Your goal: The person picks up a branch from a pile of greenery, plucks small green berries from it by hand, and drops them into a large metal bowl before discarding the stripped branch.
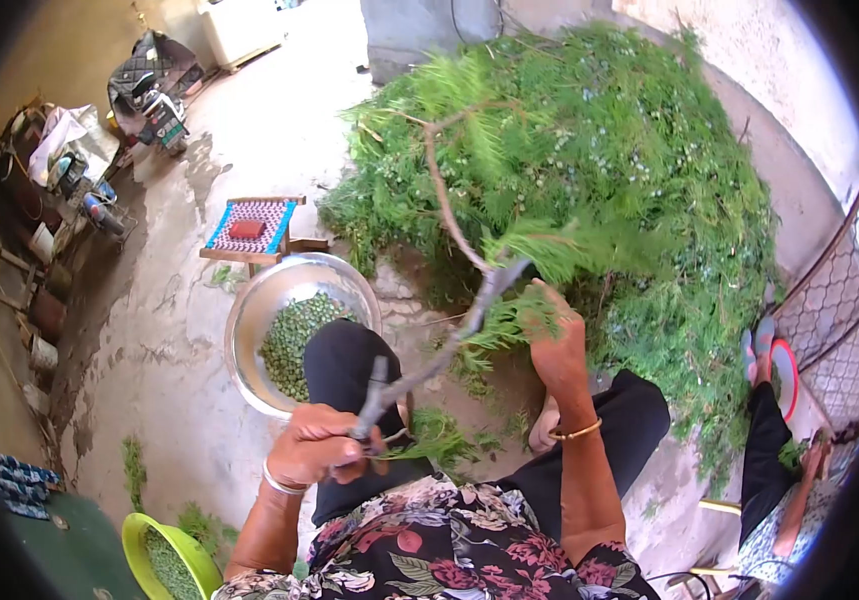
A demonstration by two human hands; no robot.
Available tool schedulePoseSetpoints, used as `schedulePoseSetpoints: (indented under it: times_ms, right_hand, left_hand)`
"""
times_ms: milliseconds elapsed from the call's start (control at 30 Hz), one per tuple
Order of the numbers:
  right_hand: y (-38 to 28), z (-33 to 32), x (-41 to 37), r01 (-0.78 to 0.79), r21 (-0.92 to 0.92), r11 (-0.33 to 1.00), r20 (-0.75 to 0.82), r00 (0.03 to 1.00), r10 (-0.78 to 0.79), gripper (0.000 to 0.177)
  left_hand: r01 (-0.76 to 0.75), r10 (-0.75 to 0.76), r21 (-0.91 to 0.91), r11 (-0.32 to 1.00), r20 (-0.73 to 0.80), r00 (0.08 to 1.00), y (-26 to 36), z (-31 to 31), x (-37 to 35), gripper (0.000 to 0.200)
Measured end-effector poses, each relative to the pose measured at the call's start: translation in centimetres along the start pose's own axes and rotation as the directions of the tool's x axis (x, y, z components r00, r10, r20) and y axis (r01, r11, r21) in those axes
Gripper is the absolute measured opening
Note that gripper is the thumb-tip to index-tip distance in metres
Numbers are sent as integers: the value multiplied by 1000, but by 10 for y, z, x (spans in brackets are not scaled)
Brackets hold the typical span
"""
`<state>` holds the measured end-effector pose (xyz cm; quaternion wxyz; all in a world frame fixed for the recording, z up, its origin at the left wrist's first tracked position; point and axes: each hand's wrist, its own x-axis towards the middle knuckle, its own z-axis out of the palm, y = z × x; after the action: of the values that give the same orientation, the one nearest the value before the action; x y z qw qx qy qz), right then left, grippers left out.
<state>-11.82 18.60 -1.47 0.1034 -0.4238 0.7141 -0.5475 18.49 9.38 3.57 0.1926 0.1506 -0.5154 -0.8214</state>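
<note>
My left hand [317,446] is closed round the thick cut end of a bare grey-brown branch [432,367]. The branch slants up and away over my knees, forks, and carries feathery green tips. At its middle, my right hand [561,352] has its fingers curled at a green leafy sprig [527,316], which partly covers them. Beside my left knee stands a wide metal basin [249,372] with many small round green berries [289,335] in it. Beyond my hands rises a big heap of cut evergreen branches [589,150], dotted with pale berries.
A small woven-top stool [234,240] with a red object on it stands behind the basin. A yellow-green tub [199,560] of green bits is at lower left. Another person [774,500] sits at right by a red-rimmed basin [789,375]. Scooters [154,100] line the left wall.
</note>
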Motion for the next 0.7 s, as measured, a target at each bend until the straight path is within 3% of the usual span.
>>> schedulePoseSetpoints:
  times_ms: [33,67,100,133,167,200,267,300,333,400,433,533,600,633,667,700]
  right_hand:
    - [-14,-2,0,1,173,985,63,998,-12,39]
    - [-14,1,-4,6,169,986,71,997,-18,39]
    - [-13,3,-12,-143,560,816,135,988,80,39]
    - [-12,5,-17,-276,832,482,234,961,145,39]
    - [-41,3,-20,-304,867,395,299,951,75,39]
    - [-46,5,-25,-307,863,402,302,950,77,39]
    - [-51,9,-37,-297,944,144,265,943,202,37]
    - [-57,12,-39,-294,919,261,205,925,320,35]
    - [-48,11,-40,-297,917,266,204,923,327,35]
    - [-23,10,-39,-488,818,303,275,796,540,31]
    - [-25,10,-37,-488,814,316,217,759,614,30]
    - [-14,-1,-46,-406,841,358,186,837,515,31]
    - [-11,-8,-52,-404,838,368,183,842,507,35]
    - [-12,-11,-54,-416,846,335,212,838,503,36]
    - [-13,-12,-57,-427,853,300,242,833,498,37]
    - [-11,-14,-59,-432,852,297,246,829,502,37]
  left_hand:
    - [38,-38,54,998,3,999,-4,6,4,25]
    - [79,-79,107,991,3,997,-9,13,7,21]
    - [73,-73,101,992,0,997,-14,18,11,21]
    - [79,-80,139,987,-1,997,-21,23,15,19]
    - [87,-88,177,980,0,996,-29,27,21,17]
    - [86,-87,169,982,2,996,-37,31,26,17]
    - [-115,91,550,827,70,993,-56,39,36,13]
    - [-210,198,633,745,91,976,-71,45,42,10]
    - [-287,259,720,632,153,954,-84,49,47,14]
    - [-384,297,723,575,253,921,-110,55,53,21]
    - [-353,196,736,577,295,935,-113,58,56,29]
    - [-349,283,773,530,227,932,-105,59,67,30]
    - [-186,328,777,602,-28,944,-87,44,81,31]
    - [-43,232,609,792,-236,944,-74,39,88,41]
    - [-168,280,329,929,-333,900,-65,35,100,48]
    - [-161,210,150,975,-409,888,-57,25,110,55]
